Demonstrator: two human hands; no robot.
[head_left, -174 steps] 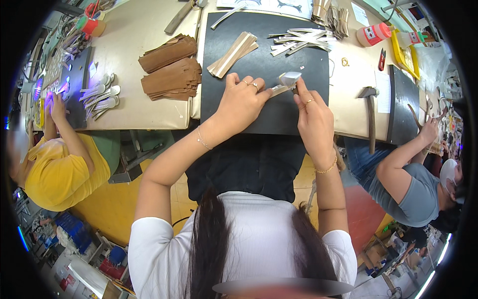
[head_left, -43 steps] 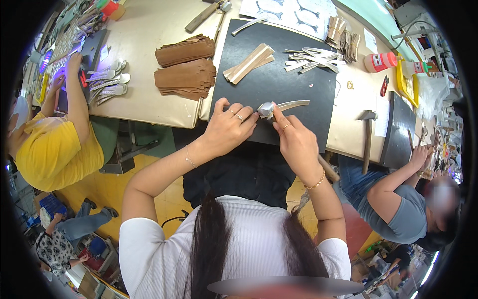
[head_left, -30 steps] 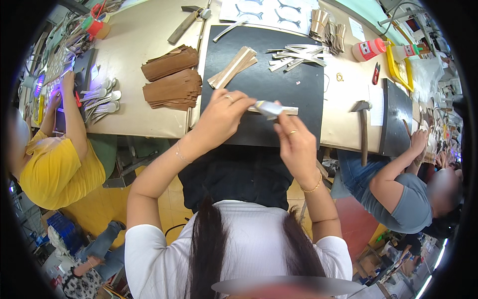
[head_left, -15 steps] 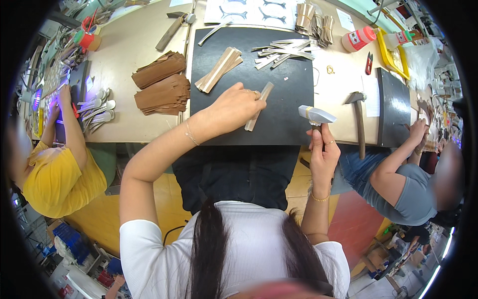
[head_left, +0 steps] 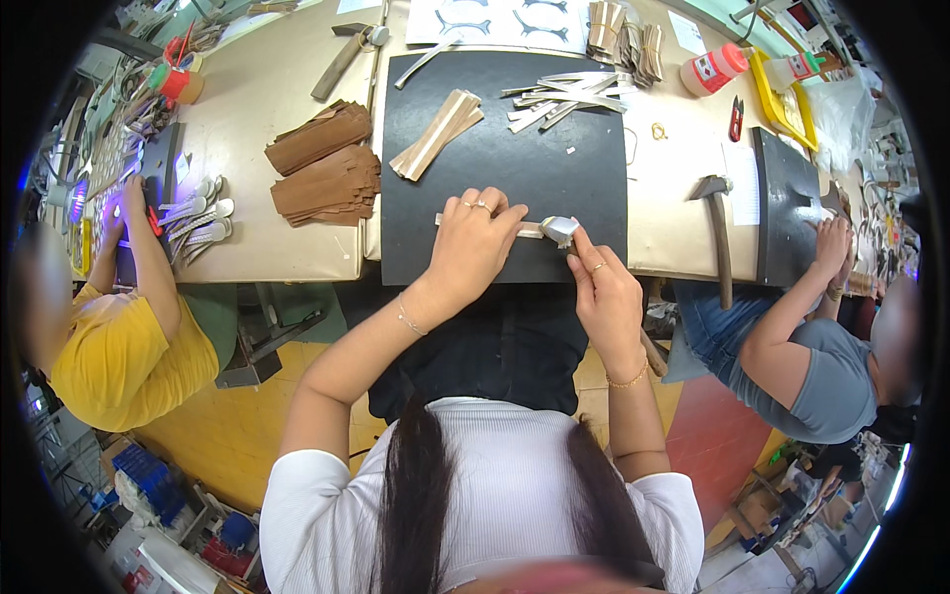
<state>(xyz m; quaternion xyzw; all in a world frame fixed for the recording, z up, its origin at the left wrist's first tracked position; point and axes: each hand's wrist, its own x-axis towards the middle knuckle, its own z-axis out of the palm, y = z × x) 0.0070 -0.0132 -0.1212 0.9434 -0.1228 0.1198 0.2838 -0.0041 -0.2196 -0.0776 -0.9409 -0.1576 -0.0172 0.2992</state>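
The pale strip (head_left: 447, 220) lies flat on the black mat (head_left: 594, 168), near the mat's front edge, running left to right under the person's hands. The left hand (head_left: 473, 246) presses down on it with fingers spread — only the strip's left tip shows beyond the knuckles. The right hand (head_left: 604, 292) pinches a small silvery tool (head_left: 561, 230) between thumb and forefinger, held against the strip's right end.

Farther back on the mat sit a bundle of tan strips (head_left: 437, 134) lying at a slant and a loose scatter of pale strips (head_left: 564, 94). Left of the mat, on the beige table (head_left: 247, 109), rest two stacks of brown pieces (head_left: 327, 168). A hammer (head_left: 714, 223) lies to the right of the mat. Two co-workers sit at either side — one in a yellow shirt (head_left: 119, 356), one in a grey shirt (head_left: 831, 381).
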